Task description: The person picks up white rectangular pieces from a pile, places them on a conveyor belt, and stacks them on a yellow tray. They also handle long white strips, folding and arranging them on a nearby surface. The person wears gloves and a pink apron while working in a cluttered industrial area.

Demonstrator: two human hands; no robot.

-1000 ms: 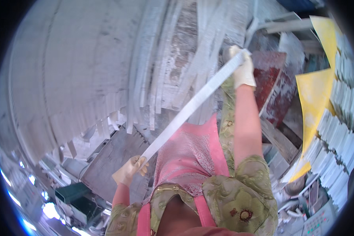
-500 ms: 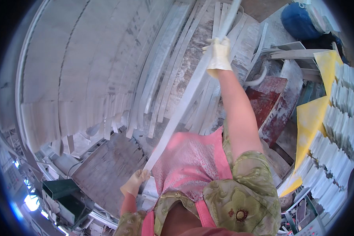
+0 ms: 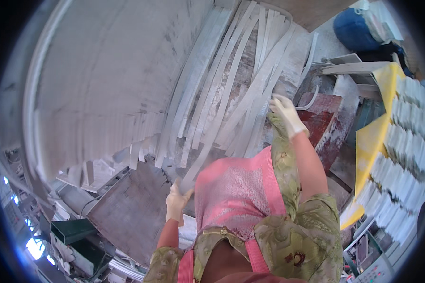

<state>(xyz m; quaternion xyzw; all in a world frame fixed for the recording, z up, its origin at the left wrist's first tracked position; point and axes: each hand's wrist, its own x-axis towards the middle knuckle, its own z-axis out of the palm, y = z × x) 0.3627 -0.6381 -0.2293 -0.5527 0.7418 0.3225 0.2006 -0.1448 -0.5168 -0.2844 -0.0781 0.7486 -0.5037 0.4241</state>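
Pale, dusty flat strips lie lengthwise and partly crossed on a worn, whitish board. One long strip runs down toward my body. Its near end sits between the thumb and fingers of my left hand, in a thin pale glove, by the left side of the pink apron. My right hand, in a cream glove, is at the right edge of the strips. Its fingers are loosely extended and hold nothing; I cannot tell whether they touch a strip.
A large stack of long pale boards stands on the left. To the right are a red-brown panel, a white hose and piled white pieces beside a yellow sheet. A blue barrel stands at the far right.
My right hand has let go of the long strip and come back toward my body. The strip now rests across the others. My left hand has shifted slightly up and right.
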